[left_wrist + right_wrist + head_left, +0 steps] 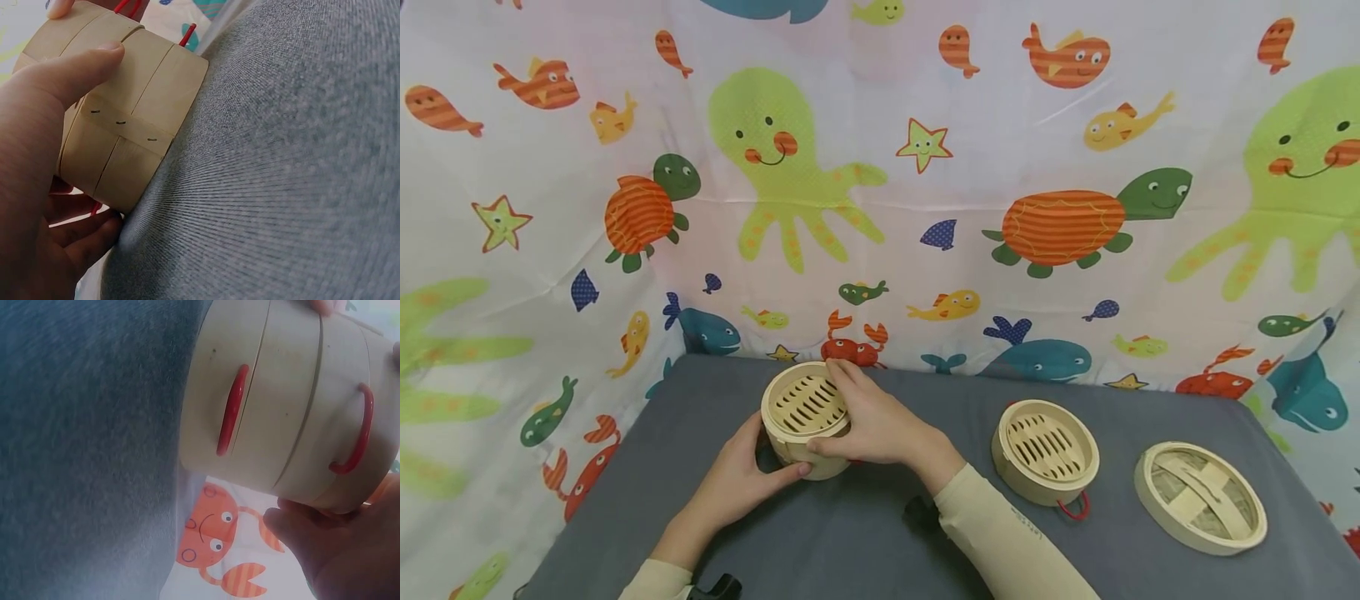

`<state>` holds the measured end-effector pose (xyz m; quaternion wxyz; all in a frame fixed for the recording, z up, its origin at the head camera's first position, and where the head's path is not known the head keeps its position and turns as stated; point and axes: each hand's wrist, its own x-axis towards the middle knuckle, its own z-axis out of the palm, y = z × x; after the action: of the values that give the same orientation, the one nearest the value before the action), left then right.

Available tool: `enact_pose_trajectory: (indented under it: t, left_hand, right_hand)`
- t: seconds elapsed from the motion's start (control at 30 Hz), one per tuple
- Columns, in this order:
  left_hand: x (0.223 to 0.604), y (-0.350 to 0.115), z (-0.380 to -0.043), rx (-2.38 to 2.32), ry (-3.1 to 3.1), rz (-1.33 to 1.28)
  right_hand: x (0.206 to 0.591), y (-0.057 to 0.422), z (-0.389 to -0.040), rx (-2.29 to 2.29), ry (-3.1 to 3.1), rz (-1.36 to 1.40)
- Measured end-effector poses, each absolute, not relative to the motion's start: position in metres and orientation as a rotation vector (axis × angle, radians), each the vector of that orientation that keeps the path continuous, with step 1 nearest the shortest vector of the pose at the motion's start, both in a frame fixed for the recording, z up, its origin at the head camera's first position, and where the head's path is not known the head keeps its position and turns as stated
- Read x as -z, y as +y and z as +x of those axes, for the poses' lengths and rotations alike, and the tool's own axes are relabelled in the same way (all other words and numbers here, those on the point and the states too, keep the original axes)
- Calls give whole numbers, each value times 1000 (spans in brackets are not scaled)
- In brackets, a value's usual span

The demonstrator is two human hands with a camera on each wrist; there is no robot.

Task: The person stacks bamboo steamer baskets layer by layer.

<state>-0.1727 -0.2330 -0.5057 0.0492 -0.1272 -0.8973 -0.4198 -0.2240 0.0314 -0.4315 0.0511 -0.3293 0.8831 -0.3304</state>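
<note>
Two round bamboo steamer baskets stand stacked on the grey cloth, with the slatted floor of the upper basket (807, 404) showing in the head view. My left hand (737, 479) grips the stack low on its left side, thumb across the front and fingers round the back. From the right, my right hand (880, 421) holds the upper basket, its thumb at the front and its fingers over the far rim. In the right wrist view a red handle (233, 411) is on the lower basket and another red handle (362, 431) on the upper one.
To the right stands another bamboo steamer basket (1047, 450) with a red handle loop (1077, 508). Beyond it lies a woven bamboo lid (1201, 498). A curtain (865, 183) printed with sea animals hangs behind and beside the grey-covered table (842, 550).
</note>
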Motion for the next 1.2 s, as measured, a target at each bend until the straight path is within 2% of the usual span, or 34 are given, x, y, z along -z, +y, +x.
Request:
enact_pose_trajectory:
  t: [1.2]
  left_hand:
    - [506, -234, -171, 1264, -2727, -398]
  right_hand:
    - [426, 80, -209, 980, 2908, -889]
